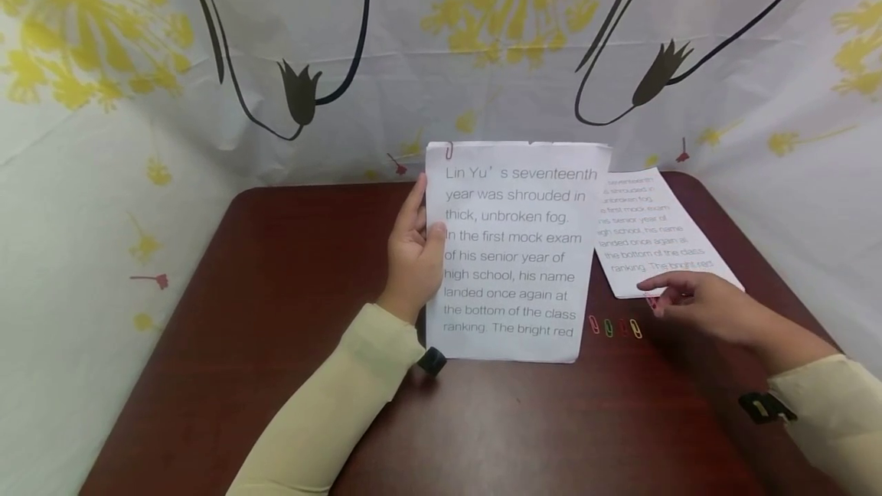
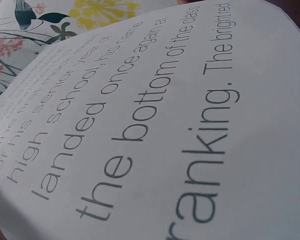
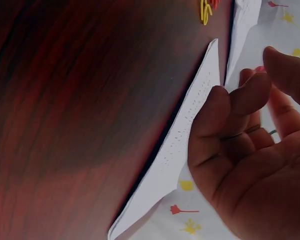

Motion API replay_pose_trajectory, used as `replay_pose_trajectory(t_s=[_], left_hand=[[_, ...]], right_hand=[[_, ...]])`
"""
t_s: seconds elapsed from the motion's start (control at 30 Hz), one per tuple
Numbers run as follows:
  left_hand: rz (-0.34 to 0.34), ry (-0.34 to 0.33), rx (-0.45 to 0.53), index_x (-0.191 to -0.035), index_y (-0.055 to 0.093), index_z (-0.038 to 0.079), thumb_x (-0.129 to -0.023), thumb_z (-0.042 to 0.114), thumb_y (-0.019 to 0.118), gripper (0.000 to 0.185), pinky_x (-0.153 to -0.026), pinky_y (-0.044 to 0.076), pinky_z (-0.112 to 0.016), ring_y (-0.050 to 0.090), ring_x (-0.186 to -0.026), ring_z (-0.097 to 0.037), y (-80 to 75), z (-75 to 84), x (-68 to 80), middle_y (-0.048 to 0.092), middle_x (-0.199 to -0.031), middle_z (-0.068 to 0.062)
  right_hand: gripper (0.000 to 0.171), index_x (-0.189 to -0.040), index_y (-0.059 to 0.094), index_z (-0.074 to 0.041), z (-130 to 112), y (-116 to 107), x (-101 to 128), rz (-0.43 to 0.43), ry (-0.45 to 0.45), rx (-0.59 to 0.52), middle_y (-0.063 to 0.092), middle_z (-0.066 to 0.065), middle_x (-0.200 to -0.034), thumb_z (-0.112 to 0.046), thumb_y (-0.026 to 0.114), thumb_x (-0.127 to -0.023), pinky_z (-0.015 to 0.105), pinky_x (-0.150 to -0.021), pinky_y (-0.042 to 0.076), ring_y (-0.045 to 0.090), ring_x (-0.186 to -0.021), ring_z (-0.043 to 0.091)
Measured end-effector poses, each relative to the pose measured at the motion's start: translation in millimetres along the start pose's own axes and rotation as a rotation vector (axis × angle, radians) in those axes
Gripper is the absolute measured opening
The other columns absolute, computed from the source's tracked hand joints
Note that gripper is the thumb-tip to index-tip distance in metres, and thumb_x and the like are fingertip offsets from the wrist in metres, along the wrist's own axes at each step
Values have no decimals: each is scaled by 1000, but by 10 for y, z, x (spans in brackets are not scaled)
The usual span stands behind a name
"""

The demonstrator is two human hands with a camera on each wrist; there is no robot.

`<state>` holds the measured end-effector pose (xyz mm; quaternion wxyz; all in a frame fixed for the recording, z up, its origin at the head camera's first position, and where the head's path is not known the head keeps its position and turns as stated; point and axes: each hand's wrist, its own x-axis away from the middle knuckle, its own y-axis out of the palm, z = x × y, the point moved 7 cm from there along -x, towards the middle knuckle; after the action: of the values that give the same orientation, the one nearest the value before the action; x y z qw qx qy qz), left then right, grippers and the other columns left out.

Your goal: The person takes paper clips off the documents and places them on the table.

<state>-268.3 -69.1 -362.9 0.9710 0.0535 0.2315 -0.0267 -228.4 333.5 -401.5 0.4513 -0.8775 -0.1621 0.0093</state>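
My left hand (image 1: 416, 259) grips the left edge of a stack of printed paper (image 1: 513, 251), held upright above the table, thumb on the front. A red paper clip (image 1: 449, 150) sits on its top left corner. The printed page (image 2: 155, 125) fills most of the left wrist view. At the right, my right hand (image 1: 717, 308) pinches a pinkish-red paper clip (image 1: 651, 302), mostly hidden by the fingers; only a bit of the clip (image 3: 260, 69) shows in the right wrist view. This hand is over the near edge of a second printed stack (image 1: 654, 228) lying on the table.
Several paper clips (image 1: 609, 327) in pink, green, red and yellow lie in a row on the dark red wooden table (image 1: 310, 274), between the held paper and my right hand. A white cloth (image 1: 386, 60) with flower prints hangs behind the table and along its sides.
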Motion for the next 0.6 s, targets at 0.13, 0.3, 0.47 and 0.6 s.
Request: replay_pose_trajectory(t_s=[0.13,0.3,0.47,0.6], left_hand=[[-2,-5,-1,-165,28,46,-108,-2,48,77,-68,65,-33,78,-89,-25,5,6,6,68,-139,-5],[-5,-16,8,-165,29,46,-108,-1,48,77,-70,65,-33,78,-92,-26,15,14,6,68,-139,-4],[3,-18,9,-165,29,47,-108,-1,49,77,-71,66,-33,78,-91,-26,5,13,14,69,-138,-6],[-1,-13,16,-166,29,43,-108,-1,49,75,-72,66,-33,78,-91,-25,10,15,13,67,-141,-6]], right_hand=[[45,-135,66,3,-26,-114,-34,37,22,81,73,2,-90,-5,77,-92,26,-57,45,56,-71,5],[40,-133,68,-1,-506,-530,-138,283,-66,68,72,-10,-90,-5,76,-94,20,-56,47,60,-70,-2],[41,-133,70,-7,-1266,-829,-219,499,-173,-86,68,-29,-94,-5,78,-92,8,-65,48,65,-77,-8],[46,-133,71,-12,-1880,-880,-274,570,-309,-186,73,-18,-110,0,79,-89,9,-85,52,69,-97,-3]])
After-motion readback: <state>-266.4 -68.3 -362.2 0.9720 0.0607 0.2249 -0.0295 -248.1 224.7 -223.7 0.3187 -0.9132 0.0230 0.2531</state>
